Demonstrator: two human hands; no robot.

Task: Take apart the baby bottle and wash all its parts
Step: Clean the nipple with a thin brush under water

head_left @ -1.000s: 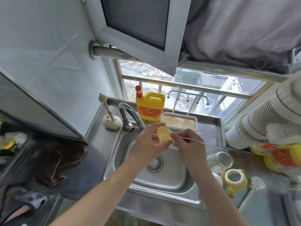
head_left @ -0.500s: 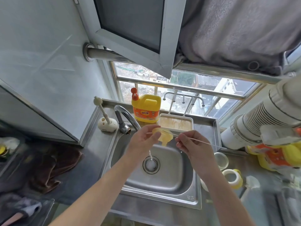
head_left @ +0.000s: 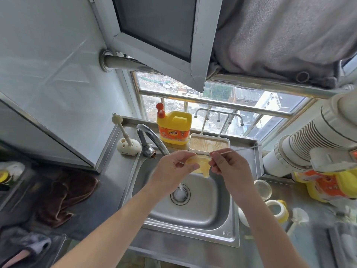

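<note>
A: Far left first?
B: Brown cloth [head_left: 63, 198] bunched on the bench [head_left: 112, 190], left of the sink [head_left: 193, 219]. At the sink's far left corner, a white brush [head_left: 123, 130] stands tilted in its holder.
A: Tap?
B: Tap [head_left: 149, 141] arcs over the basin; thin water stream lands at the drain [head_left: 185, 200]. Yellow detergent jug [head_left: 174, 128] w/ red pump on the far ledge, wood-bottomed tray [head_left: 209, 145] just right of it.
A: Hands?
B: Both over the sink. Left hand [head_left: 172, 169]: thumb & fingers curled round the soft yellow teat [head_left: 201, 166], gripping it above the basin. Right hand [head_left: 229, 167] just right of the teat, fingertips pinched together on a thin stick [head_left: 239, 150]. One end is at the teat, the other points far right. Can't tell if the tip's inside.
A: Other bottle parts?
B: On the right bench: clear bottle body [head_left: 262, 188] beside the sink edge. Yellow collar ring [head_left: 278, 209] is nearer, and a white piece [head_left: 243, 217] sits partly behind the right forearm. White ribbed duct [head_left: 313, 144] above them, far right.
</note>
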